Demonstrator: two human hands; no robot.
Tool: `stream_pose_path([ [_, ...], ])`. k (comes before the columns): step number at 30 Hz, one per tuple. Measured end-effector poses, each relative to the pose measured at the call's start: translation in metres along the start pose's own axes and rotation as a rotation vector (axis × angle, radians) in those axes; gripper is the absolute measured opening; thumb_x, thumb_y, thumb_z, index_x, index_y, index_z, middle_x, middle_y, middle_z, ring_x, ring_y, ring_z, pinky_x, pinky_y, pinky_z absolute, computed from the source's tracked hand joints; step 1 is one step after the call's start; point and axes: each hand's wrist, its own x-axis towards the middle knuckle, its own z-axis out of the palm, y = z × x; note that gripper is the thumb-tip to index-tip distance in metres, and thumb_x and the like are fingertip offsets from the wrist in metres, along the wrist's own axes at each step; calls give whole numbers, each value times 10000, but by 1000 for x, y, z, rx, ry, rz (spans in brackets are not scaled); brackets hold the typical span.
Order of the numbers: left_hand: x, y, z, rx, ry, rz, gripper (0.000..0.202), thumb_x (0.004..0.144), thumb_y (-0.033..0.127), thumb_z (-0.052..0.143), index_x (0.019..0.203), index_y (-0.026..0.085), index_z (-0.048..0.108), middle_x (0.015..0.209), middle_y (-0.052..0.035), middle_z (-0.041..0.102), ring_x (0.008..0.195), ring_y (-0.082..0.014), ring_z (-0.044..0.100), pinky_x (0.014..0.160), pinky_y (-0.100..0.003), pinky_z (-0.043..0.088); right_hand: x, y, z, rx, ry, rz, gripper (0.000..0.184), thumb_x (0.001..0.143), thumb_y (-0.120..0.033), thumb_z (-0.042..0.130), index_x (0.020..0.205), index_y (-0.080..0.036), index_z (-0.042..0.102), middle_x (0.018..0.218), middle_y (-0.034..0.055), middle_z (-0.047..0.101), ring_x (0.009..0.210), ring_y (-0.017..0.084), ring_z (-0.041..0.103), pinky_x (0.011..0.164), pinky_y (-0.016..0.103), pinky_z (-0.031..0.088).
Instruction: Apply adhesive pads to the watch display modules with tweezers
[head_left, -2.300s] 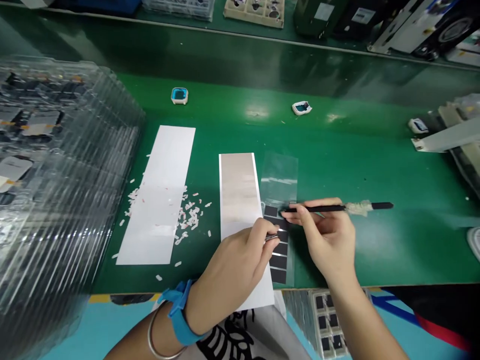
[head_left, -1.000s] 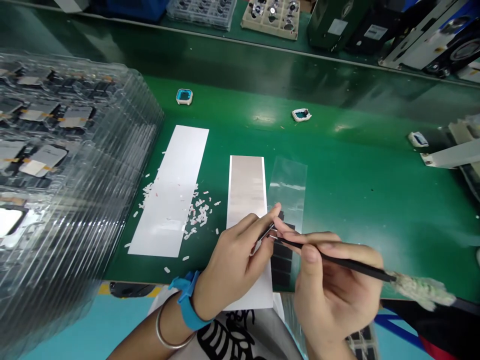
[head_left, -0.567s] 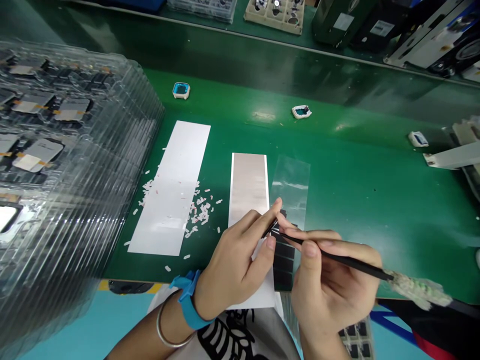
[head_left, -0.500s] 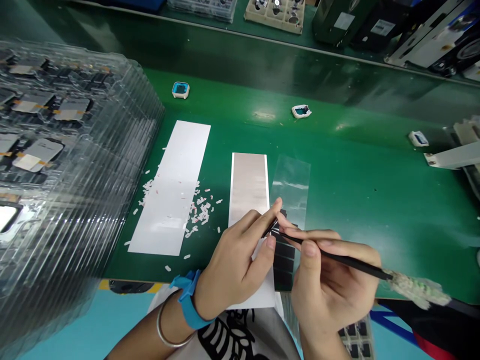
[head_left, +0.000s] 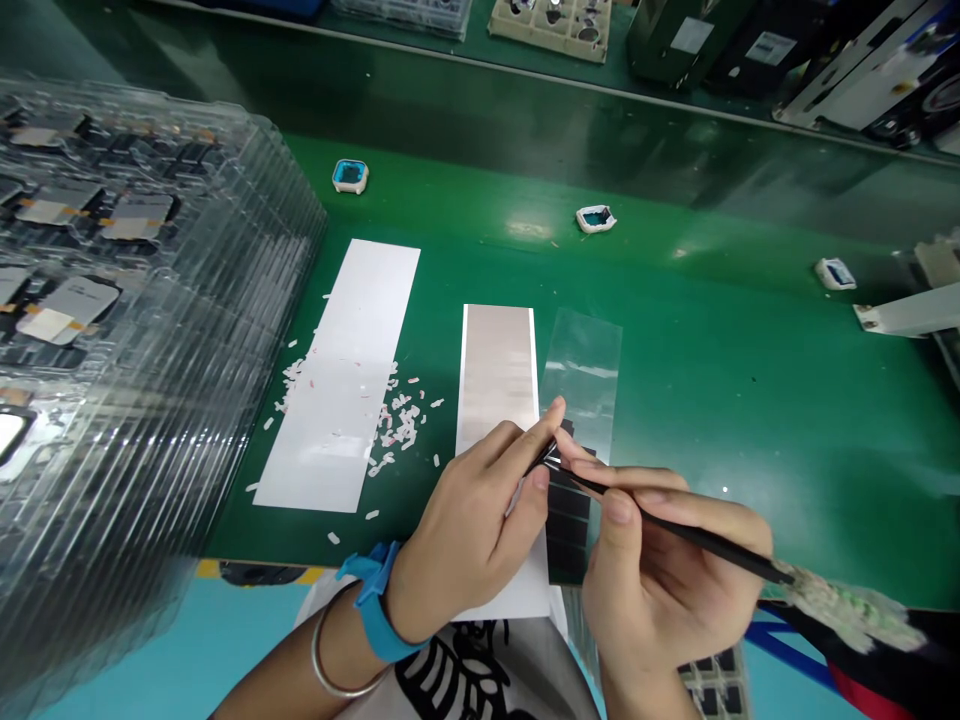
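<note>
My left hand [head_left: 469, 530] pinches a small dark piece [head_left: 541, 457] between thumb and index finger; its exact kind is mostly hidden. With my right hand [head_left: 675, 575] I grip slim black tweezers [head_left: 724, 547], their back end wrapped in ragged pale tape. The tips meet the dark piece at my left fingertips. Beneath my hands lie a strip with a grey-beige face and white edges [head_left: 496, 370] and a clear film sheet [head_left: 585, 365] bearing several black rectangles [head_left: 568, 532].
To the left, a white strip [head_left: 337, 380] lies among scattered paper bits [head_left: 401, 425]. Tall stacked clear trays [head_left: 247, 270] hold watch-like parts. Small watch cases [head_left: 350, 176] sit farther back on the green table. A shelf edge [head_left: 450, 62] crosses behind, with boxes above it.
The back end of the tweezers has swung slightly right and down along with my right hand. My left hand stays nearly still, keeping its pinch.
</note>
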Motion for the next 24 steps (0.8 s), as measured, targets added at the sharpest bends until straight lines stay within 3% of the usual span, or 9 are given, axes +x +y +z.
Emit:
stream_pose_path([
  [14,-1,1,0,-50,-6,-19,489,1049,269,342,1536,226,367,955,-59,572,822,-184,575,748,-330,476,1,0,0,28,-27,3,285,841,65,559,999,-172,565,907,41,726,905,218,743,842,440,663],
  [18,3,-1,1,34,18,-21,448,1038,230,356,1473,207,463,923,-56,613,764,-171,595,709,-318,495,5,2,-1,87,80,58,196,896,-9,570,996,-177,559,865,35,699,826,200,735,690,357,675],
  [21,2,6,-3,71,13,11,452,1014,192,358,1450,167,474,996,-89,679,849,-191,651,761,-333,548,14,5,-9,71,151,95,134,899,-81,633,975,-178,578,859,19,677,783,204,737,718,407,672],
  [24,-15,23,-21,180,38,71,438,987,162,382,1412,162,486,1112,-113,718,964,-213,690,827,-345,590,29,6,-19,56,149,64,118,868,-131,696,945,-178,620,834,24,667,767,233,744,827,495,652],
])
